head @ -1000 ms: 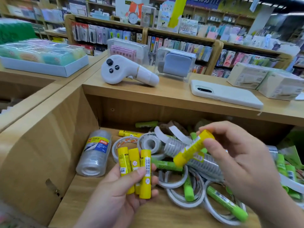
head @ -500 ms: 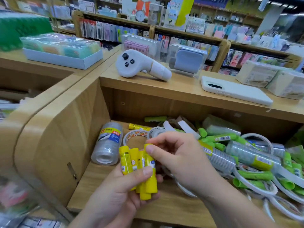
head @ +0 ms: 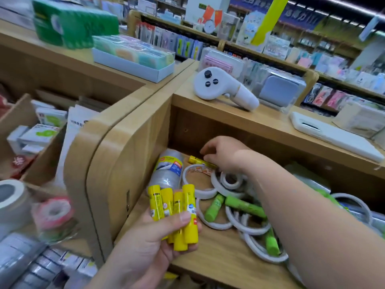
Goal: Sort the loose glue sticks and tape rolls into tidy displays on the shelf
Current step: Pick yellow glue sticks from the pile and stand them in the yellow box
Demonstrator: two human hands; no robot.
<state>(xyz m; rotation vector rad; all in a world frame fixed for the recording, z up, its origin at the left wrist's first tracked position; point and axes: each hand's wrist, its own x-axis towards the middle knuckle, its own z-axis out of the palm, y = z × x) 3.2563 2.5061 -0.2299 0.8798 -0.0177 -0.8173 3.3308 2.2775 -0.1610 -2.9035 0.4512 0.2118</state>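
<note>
My left hand grips a bundle of several yellow glue sticks, held upright over the front of the wooden shelf. My right hand reaches to the shelf's back left, its fingertips curled onto a lone yellow glue stick lying there. White tape rolls lie jumbled with green glue sticks under my right forearm. A wrapped pack of clear tape lies along the left wall.
The shelf's thick wooden side wall stands close on the left. On the ledge above sit a white controller and a white phone. Blurred tape rolls and boxes fill the neighbouring bay at left.
My right hand put its yellow stick into the left hand's bundle, then reached to the shelf's back onto another yellow stick. The view has swung left.
</note>
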